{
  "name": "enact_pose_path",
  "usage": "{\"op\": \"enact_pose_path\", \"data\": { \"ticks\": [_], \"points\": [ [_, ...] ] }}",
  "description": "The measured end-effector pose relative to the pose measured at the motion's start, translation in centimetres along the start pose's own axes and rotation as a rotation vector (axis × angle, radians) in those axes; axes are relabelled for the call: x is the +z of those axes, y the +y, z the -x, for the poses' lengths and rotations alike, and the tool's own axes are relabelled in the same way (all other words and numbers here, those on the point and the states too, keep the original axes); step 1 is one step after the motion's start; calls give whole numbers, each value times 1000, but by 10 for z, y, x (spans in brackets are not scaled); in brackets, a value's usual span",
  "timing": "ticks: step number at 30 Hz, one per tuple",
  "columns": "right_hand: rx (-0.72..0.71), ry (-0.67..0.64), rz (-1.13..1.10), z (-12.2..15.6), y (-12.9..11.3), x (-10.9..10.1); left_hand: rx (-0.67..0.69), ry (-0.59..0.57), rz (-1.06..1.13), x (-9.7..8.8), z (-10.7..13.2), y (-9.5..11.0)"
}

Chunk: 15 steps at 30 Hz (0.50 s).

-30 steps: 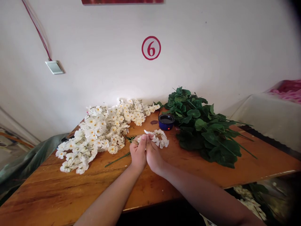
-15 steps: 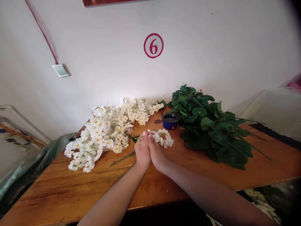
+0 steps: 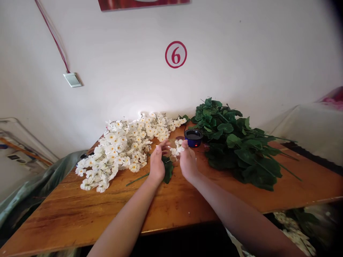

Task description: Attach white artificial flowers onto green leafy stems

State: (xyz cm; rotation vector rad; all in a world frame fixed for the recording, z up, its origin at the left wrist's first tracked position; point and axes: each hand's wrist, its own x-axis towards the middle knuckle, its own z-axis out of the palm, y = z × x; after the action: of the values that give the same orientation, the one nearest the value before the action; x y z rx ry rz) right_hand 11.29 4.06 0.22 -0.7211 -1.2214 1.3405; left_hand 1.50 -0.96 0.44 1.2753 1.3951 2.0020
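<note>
A small spray of white artificial blossoms (image 3: 178, 147) sits between the hands over the wooden desk (image 3: 174, 210); the right hand (image 3: 188, 160) holds it in closed fingers; the left hand (image 3: 157, 162) faces it, its fingers blurred, their grip impossible to tell; a dark green leaf (image 3: 168, 170) shows between the wrists; beyond stands a blue-sided pot (image 3: 193, 138), its red light lit.

Our left hand (image 3: 157, 165) and right hand (image 3: 189, 163), apart, palms inward.
Left thumb up, fingertips blurred; right gripping, thumb on top, fingers mostly hidden. Our bare forearms (image 3: 127, 214) reach forward, converging.
</note>
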Motion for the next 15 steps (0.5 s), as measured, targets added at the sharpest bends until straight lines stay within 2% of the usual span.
{"op": "enact_pose_path", "data": {
  "ticks": [2, 3, 5, 7, 8, 11, 15],
  "points": [
    [18, 101, -56, -15, -3, -8, 67, -49, -212, -13, -10, 0],
    [14, 129, -94, -22, -4, -12, 96, -136, -391, -20, -14, 1],
    [-2, 149, -166, -35, -4, -19, 159, -386, -687, -32, -22, 3],
    [-5, 146, -207, -46, -1, -23, 191, -581, -851, -40, -27, 2],
    [1, 141, -220, -49, 1, -25, 199, -641, -896, -43, -29, 1],
    [18, 108, -257, -56, 6, -27, 201, -683, -938, -45, -32, -7],
    [34, 95, -288, -59, 8, -28, 126, -560, -853, -50, -36, -11]
  ]
}}
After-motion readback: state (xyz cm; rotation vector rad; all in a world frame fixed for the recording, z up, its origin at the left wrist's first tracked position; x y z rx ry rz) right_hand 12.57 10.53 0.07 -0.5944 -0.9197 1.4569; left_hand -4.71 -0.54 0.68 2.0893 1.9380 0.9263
